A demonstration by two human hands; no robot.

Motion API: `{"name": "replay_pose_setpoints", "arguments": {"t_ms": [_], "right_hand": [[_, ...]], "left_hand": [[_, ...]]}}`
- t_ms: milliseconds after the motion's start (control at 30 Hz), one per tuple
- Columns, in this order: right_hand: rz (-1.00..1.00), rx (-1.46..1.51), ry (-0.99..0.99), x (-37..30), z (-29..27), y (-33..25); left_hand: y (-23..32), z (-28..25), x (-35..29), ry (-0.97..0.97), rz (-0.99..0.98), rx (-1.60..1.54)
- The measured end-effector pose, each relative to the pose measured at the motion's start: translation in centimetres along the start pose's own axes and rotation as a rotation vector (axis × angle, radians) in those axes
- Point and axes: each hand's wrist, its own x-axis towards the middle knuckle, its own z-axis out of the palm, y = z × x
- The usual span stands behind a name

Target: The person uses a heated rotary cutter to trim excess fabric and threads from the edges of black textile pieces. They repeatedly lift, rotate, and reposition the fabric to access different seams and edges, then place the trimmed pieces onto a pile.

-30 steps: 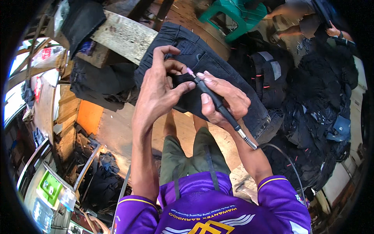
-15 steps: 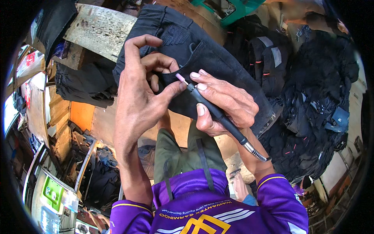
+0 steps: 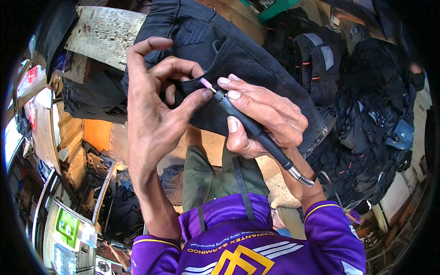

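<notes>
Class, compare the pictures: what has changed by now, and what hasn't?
The view has shifted, so the green stool has mostly slid out past the top edge. The pink tip of the pen-shaped tool has come nearer the left thumb. The right hand still grips the tool; the left hand stays at the pocket edge of the dark garment.

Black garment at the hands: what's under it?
A pale wooden board is visible at left, meeting the edge of the black garment. Beyond that edge the cloth covers everything, so whether the board continues under or inside it can't be told.
</notes>
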Motion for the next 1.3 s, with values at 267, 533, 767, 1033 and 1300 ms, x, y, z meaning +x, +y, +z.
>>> {"name": "replay_pose_setpoints", "arguments": {"t_ms": [267,533,767,1033,1300], "right_hand": [[0.015,0.02,0.008,-0.1,-0.3,0.1],[-0.009,0.033,0.071,-0.2,-0.1,0.6],[0.001,0.052,0.095,-0.4,-0.2,0.9],[0.036,0.029,0.136,-0.4,-0.1,0.8],[0.103,0.015,0.07,-0.2,-0.9,0.4]], "left_hand": [[-0.2,0.2,0.0,-0.006,0.006,0.055],[-0.2,0.4,-0.1,-0.002,-0.04,-0.067],[-0.3,0.4,-0.1,-0.03,-0.015,-0.081],[-0.3,0.4,-0.1,-0.029,-0.001,-0.084],[-0.5,0.4,-0.3,-0.017,-0.006,-0.09]]}}
